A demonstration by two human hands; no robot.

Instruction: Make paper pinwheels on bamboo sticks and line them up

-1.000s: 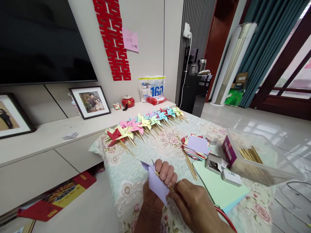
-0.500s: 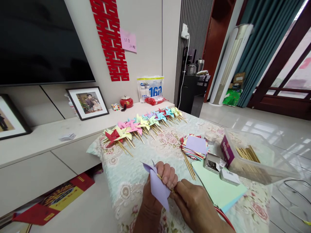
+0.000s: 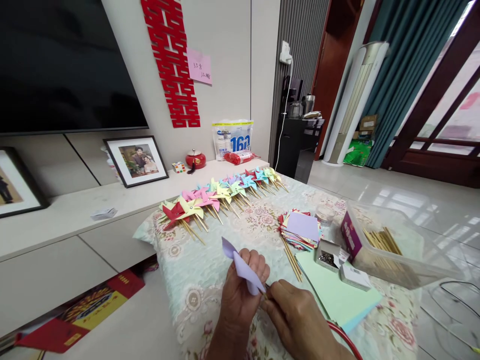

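A folded purple paper pinwheel (image 3: pixel 245 272) is in my left hand (image 3: pixel 243 295), its fingers curled behind and over the paper. One pointed blade sticks up to the left. My right hand (image 3: pixel 294 312) is closed close beside it, thumb and forefinger touching the lower right of the pinwheel, where a thin tip and a bit of stick show. From behind that hand a curved red handle (image 3: pixel 343 335) comes out. It looks like part of pliers, mostly hidden by the hand. Both hands are just above the flowered tablecloth (image 3: pixel 202 280).
Finished pinwheels (image 3: pixel 219 192) lie in a row at the back. On the right are square papers (image 3: pixel 303 226), loose sticks (image 3: pixel 292 259), a small box of metal pins (image 3: pixel 327 257), green sheets (image 3: pixel 337 295) and a clear bin (image 3: pixel 408 270) with sticks.
My left hand has turned the purple pinwheel, so its blades now show narrower and more curled. The right hand has stayed close against its lower right side.
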